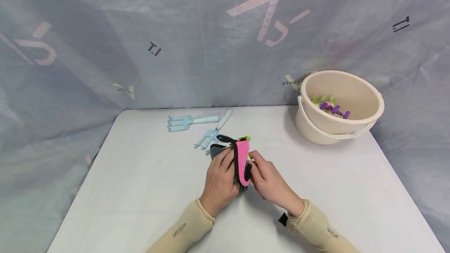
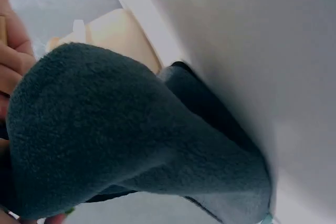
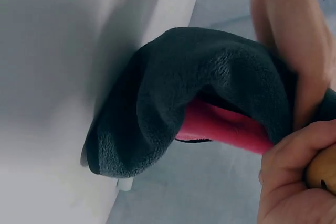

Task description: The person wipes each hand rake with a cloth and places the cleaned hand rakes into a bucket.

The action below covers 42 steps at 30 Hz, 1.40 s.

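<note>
Near the middle of the table, the left hand (image 1: 219,179) grips a dark grey fleecy cloth (image 2: 100,124) with a pink side (image 1: 242,159), black edging and a black hanging loop (image 1: 226,139). The cloth is folded over and bunched, its pink face turned inward in the right wrist view. The right hand (image 1: 268,180), close beside the cloth, curls around a rounded wooden handle (image 3: 321,169). Green parts (image 1: 248,138) show just behind the cloth; the rest of what lies within the folds is hidden.
Two light blue hand forks (image 1: 181,123) lie beyond the cloth, one pointing toward it. At the back right stands a cream bucket (image 1: 313,132), its handle lowered at the front, with green and purple pieces (image 1: 334,109) inside. A grey printed sheet (image 1: 197,57) hangs behind the white table (image 1: 140,175).
</note>
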Motion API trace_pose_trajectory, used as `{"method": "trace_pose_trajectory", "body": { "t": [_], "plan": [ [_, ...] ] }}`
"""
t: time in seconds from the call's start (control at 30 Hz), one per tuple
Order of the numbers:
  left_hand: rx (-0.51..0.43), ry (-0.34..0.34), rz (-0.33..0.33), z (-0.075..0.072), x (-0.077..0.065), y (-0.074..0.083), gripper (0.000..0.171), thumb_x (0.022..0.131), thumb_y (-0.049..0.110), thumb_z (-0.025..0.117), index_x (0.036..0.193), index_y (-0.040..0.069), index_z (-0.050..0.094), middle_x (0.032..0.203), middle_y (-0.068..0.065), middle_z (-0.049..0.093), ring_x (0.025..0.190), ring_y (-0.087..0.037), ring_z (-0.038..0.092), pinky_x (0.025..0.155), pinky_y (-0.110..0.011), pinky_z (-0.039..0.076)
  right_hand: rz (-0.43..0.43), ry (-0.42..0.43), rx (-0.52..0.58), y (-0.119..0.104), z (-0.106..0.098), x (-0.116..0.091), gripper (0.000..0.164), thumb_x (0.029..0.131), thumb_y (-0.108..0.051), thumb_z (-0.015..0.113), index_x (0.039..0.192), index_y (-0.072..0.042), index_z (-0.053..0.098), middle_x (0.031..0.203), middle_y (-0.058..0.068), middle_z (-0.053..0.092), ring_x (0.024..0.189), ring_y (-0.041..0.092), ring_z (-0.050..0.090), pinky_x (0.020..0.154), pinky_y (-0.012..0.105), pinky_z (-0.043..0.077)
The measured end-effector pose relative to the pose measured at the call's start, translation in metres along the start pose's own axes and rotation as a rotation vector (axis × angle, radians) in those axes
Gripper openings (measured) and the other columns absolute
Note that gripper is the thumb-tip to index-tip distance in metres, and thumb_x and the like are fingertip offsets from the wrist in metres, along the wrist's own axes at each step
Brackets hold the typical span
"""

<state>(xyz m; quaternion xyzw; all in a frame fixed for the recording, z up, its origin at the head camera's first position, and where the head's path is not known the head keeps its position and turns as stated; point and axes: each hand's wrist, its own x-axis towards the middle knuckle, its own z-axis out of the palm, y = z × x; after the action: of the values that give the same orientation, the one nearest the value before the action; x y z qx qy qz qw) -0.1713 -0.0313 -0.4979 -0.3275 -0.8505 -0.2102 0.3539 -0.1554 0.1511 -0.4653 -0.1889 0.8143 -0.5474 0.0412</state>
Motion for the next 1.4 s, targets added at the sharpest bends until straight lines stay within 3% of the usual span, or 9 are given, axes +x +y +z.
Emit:
{"method": "trace_pose_trajectory", "body": {
  "t": [0.1, 0.27, 0.7, 0.83, 1.0, 1.07, 1.2, 1.3, 1.4],
  "plan": [
    [0.063, 0.014, -0.026, -0.004, 0.002, 0.003, 0.027, 0.083, 0.016, 0.068, 0.108, 0.005, 0.073, 0.119, -0.009, 0.061, 0.098, -0.026, 0.059, 0.079, -0.037, 0.052, -0.019, -0.017, -0.061, 0.002, 0.002, 0.001, 0.018, 0.111, -0.010, 0.039, 0.114, -0.013, 0.056, 0.055, -0.008, 0.046, 0.036, 0.001, 0.041, 0.035, 0.024, 0.038],
    [0.125, -0.037, -0.106, -0.011, 0.005, 0.010, 0.032, 0.067, 0.013, 0.072, 0.099, 0.009, 0.072, 0.099, -0.006, 0.056, 0.064, -0.016, 0.056, 0.048, -0.029, 0.047, -0.060, -0.046, -0.137, 0.005, 0.002, 0.001, 0.020, 0.108, -0.003, 0.041, 0.115, -0.008, 0.058, 0.062, -0.011, 0.046, 0.047, -0.002, 0.039, 0.045, 0.020, 0.038],
    [0.240, 0.042, -0.062, -0.012, 0.006, 0.005, 0.082, 0.054, 0.005, 0.087, 0.134, 0.014, 0.070, 0.101, -0.010, 0.057, 0.067, -0.019, 0.061, 0.048, -0.032, 0.053, -0.012, -0.020, -0.042, -0.005, -0.023, -0.002, 0.015, 0.114, -0.020, 0.042, 0.112, -0.016, 0.057, 0.057, -0.007, 0.044, 0.035, 0.001, 0.038, 0.035, 0.025, 0.037],
    [0.136, 0.189, -0.036, -0.012, 0.005, 0.004, 0.067, 0.066, -0.002, 0.075, 0.131, 0.014, 0.068, 0.104, -0.012, 0.058, 0.069, -0.021, 0.066, 0.051, -0.034, 0.056, -0.022, -0.029, -0.054, -0.008, -0.024, -0.002, 0.014, 0.113, -0.021, 0.043, 0.112, -0.016, 0.057, 0.056, -0.008, 0.043, 0.036, 0.002, 0.038, 0.036, 0.025, 0.038],
    [0.023, 0.549, 0.110, -0.017, 0.010, 0.003, 0.009, 0.093, 0.006, 0.061, 0.100, 0.005, 0.067, 0.096, -0.014, 0.059, 0.060, -0.021, 0.060, 0.050, -0.032, 0.052, -0.039, -0.046, -0.116, -0.008, -0.018, -0.001, 0.016, 0.113, -0.023, 0.045, 0.109, -0.013, 0.057, 0.058, -0.012, 0.043, 0.044, -0.001, 0.037, 0.044, 0.022, 0.038],
    [0.039, 0.616, 0.181, -0.020, 0.014, 0.002, 0.016, 0.091, 0.002, 0.058, 0.095, 0.006, 0.072, 0.094, -0.012, 0.064, 0.058, -0.019, 0.056, 0.048, -0.029, 0.048, -0.049, -0.049, -0.138, -0.008, -0.016, -0.002, 0.015, 0.112, -0.022, 0.046, 0.108, -0.014, 0.058, 0.059, -0.013, 0.043, 0.046, -0.001, 0.037, 0.046, 0.021, 0.037],
    [0.166, 0.472, 0.230, -0.019, 0.020, 0.004, 0.047, 0.080, -0.008, 0.048, 0.109, 0.010, 0.080, 0.106, -0.003, 0.076, 0.057, -0.016, 0.048, 0.044, -0.023, 0.033, -0.097, -0.052, -0.179, -0.008, -0.012, -0.005, 0.013, 0.112, -0.018, 0.045, 0.106, -0.014, 0.056, 0.061, -0.015, 0.044, 0.048, -0.002, 0.038, 0.047, 0.021, 0.037],
    [0.211, 0.321, 0.188, -0.016, 0.020, 0.008, 0.056, 0.081, -0.009, 0.047, 0.126, 0.010, 0.075, 0.119, 0.000, 0.076, 0.058, -0.015, 0.047, 0.043, -0.022, 0.030, -0.134, -0.038, -0.237, -0.010, -0.010, -0.007, 0.012, 0.109, -0.011, 0.046, 0.101, -0.014, 0.054, 0.062, -0.015, 0.043, 0.049, -0.003, 0.038, 0.047, 0.020, 0.037],
    [0.176, 0.248, 0.124, -0.016, 0.019, 0.010, 0.059, 0.083, -0.006, 0.048, 0.135, 0.010, 0.069, 0.125, 0.001, 0.074, 0.060, -0.015, 0.051, 0.045, -0.023, 0.036, -0.149, -0.025, -0.263, -0.010, -0.009, -0.006, 0.015, 0.109, -0.010, 0.047, 0.096, -0.014, 0.052, 0.063, -0.016, 0.041, 0.050, -0.005, 0.036, 0.047, 0.019, 0.035]
  ]
}}
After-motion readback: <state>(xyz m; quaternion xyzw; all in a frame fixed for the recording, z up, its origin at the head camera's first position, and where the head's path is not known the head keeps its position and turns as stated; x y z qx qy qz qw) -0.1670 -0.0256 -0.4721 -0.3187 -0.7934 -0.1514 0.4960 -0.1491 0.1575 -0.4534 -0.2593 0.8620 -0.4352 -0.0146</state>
